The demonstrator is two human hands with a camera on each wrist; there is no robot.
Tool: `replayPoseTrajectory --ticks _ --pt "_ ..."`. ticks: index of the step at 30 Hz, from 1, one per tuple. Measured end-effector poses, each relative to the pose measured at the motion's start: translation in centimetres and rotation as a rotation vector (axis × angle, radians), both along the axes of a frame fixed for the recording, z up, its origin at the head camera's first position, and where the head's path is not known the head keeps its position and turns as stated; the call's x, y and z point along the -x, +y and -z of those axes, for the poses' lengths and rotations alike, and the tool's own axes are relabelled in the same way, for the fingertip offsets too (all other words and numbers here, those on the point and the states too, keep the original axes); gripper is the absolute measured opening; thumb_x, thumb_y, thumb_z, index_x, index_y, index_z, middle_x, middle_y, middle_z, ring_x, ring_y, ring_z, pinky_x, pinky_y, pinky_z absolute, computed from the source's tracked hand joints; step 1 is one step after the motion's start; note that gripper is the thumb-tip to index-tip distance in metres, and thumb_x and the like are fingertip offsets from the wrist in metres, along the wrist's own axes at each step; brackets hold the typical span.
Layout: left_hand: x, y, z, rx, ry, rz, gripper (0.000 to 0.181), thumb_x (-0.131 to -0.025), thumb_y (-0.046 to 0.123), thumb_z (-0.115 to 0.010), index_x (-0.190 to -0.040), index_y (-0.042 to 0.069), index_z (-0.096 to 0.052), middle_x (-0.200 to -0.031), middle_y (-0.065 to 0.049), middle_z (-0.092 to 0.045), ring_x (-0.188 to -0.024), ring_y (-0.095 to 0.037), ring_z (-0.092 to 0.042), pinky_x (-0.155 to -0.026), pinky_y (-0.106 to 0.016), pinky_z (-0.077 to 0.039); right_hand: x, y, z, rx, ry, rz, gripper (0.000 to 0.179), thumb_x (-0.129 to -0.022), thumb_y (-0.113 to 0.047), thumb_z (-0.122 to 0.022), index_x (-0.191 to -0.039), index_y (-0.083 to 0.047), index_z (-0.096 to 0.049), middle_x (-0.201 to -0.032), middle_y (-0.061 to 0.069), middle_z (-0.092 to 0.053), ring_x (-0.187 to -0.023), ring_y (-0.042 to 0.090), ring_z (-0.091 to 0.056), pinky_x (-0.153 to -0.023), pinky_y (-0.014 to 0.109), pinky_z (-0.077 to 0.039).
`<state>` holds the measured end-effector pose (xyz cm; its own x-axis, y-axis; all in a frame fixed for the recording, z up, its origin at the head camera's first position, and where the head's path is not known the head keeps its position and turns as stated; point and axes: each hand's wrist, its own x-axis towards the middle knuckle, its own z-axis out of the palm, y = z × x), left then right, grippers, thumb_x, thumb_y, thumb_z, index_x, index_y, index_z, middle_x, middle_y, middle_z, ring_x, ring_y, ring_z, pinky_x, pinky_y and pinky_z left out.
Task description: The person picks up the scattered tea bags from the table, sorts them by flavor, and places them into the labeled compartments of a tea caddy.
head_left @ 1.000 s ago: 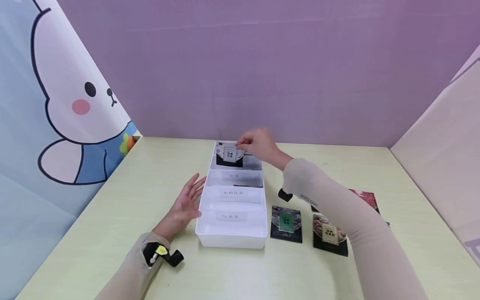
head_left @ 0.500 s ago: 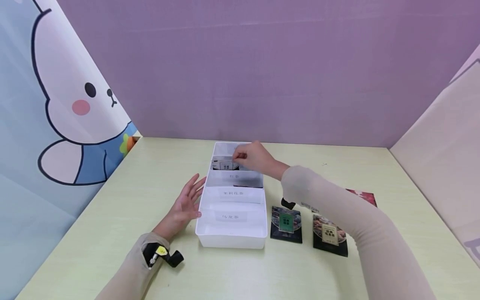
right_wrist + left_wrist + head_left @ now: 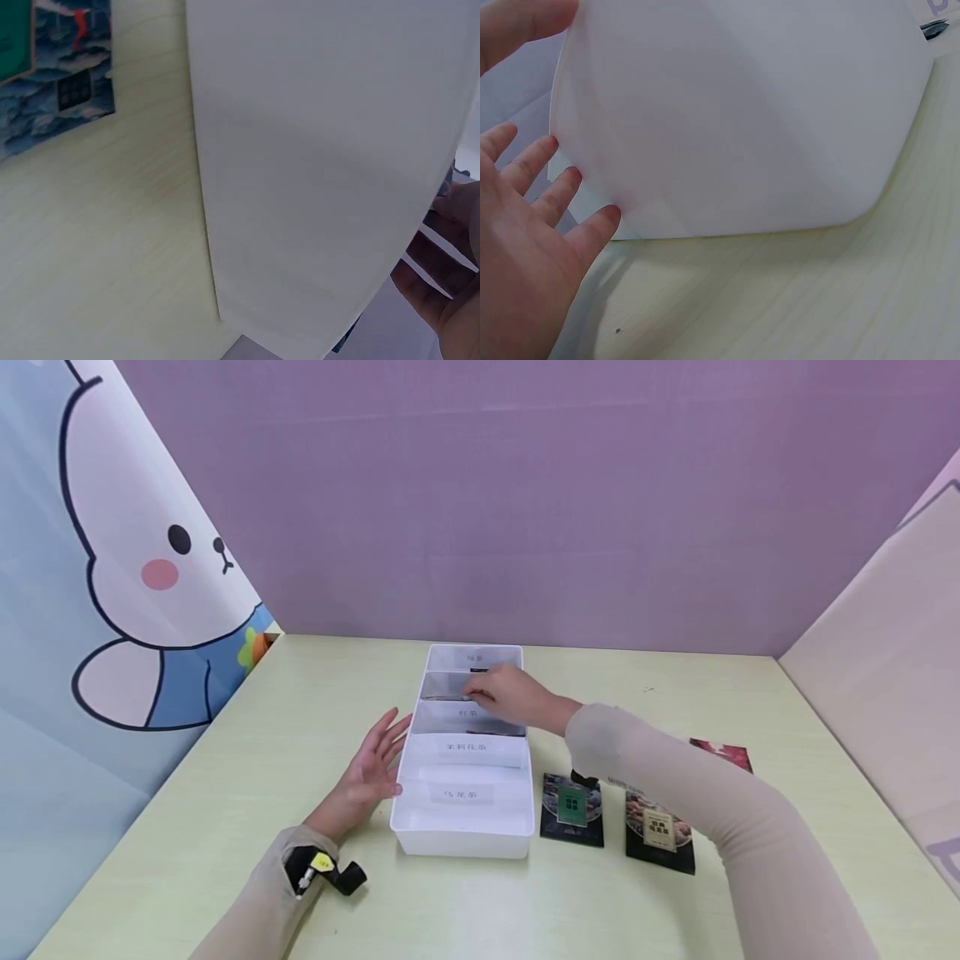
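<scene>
A long white divided box (image 3: 463, 843) with paper labels stands on the table. My right hand (image 3: 517, 696) reaches into its second compartment from the back and pinches a tea sachet (image 3: 441, 697), of which only the thin upper edge shows. In the right wrist view the fingers of that hand (image 3: 457, 285) are partly hidden behind the box wall. My left hand (image 3: 367, 783) is spread against the box's left side. The left wrist view has its fingertips (image 3: 607, 216) touching the white wall.
To the right of the box lie a green-labelled sachet (image 3: 572, 806), a beige-labelled sachet (image 3: 660, 831) and a red sachet (image 3: 723, 753), partly behind the sleeve. Dark sachet edges (image 3: 495, 732) show in the third compartment from the back. A purple backdrop (image 3: 480, 510) rises behind the table.
My right hand has brought the sachet from above the rear of the box down into the second compartment, so its printed face is now out of sight. The left hand stays put.
</scene>
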<state>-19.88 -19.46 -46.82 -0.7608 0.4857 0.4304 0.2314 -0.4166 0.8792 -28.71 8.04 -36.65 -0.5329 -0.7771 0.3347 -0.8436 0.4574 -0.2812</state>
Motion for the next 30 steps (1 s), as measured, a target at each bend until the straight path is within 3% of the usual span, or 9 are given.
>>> replayPoseTrajectory --ticks 10,15,18,24,30 --pt "-0.1 0.3 -0.2 -0.012 -0.001 -0.010 0.107 -0.080 -0.008 -0.070 -0.159 0.005 0.001 -0.164 -0.020 -0.005 -0.143 -0.016 -0.028 -0.112 -0.030 -0.034 0.2 0.3 0.6 -0.158 0.100 0.008 0.021 -0.096 -0.005 -0.061 -0.112 -0.008 -0.074 -0.112 0.007 -0.072 -0.112 0.026 -0.062 -0.093 0.037 -0.052" --pt "0.1 0.4 -0.2 -0.032 0.019 0.007 0.104 -0.082 -0.008 -0.069 -0.159 0.007 -0.002 -0.164 -0.011 -0.014 -0.143 -0.017 -0.027 -0.112 -0.030 -0.034 0.3 0.6 0.6 -0.222 0.215 0.001 0.022 -0.094 -0.007 -0.064 -0.114 -0.008 -0.074 -0.111 0.004 -0.072 -0.110 0.025 -0.060 -0.095 0.036 -0.050" --pt "0.1 0.4 -0.3 -0.028 0.017 0.008 0.103 -0.082 -0.008 -0.069 -0.160 0.007 -0.003 -0.164 -0.012 -0.013 -0.143 -0.017 -0.026 -0.112 -0.031 -0.033 0.3 0.7 0.5 -0.252 0.272 -0.001 0.023 -0.094 -0.009 -0.065 -0.116 -0.009 -0.073 -0.112 0.003 -0.072 -0.108 0.025 -0.059 -0.095 0.036 -0.049" --pt "0.1 0.4 -0.2 -0.007 -0.004 -0.003 0.105 -0.081 -0.008 -0.068 -0.158 0.004 0.003 -0.164 -0.021 -0.002 -0.144 -0.018 -0.026 -0.112 -0.031 -0.033 0.3 0.9 0.4 -0.281 0.303 -0.007 0.024 -0.095 -0.012 -0.065 -0.118 -0.011 -0.072 -0.115 0.004 -0.070 -0.109 0.025 -0.058 -0.096 0.036 -0.048" --pt "0.1 0.4 -0.2 -0.014 0.000 0.000 0.105 -0.082 -0.007 -0.069 -0.159 0.005 0.001 -0.164 -0.020 -0.004 -0.143 -0.019 -0.026 -0.112 -0.031 -0.034 -0.2 1.3 -0.2 -0.328 0.338 -0.021 0.030 -0.095 -0.015 -0.066 -0.124 -0.009 -0.069 -0.120 0.007 -0.068 -0.113 0.027 -0.056 -0.099 0.038 -0.046"
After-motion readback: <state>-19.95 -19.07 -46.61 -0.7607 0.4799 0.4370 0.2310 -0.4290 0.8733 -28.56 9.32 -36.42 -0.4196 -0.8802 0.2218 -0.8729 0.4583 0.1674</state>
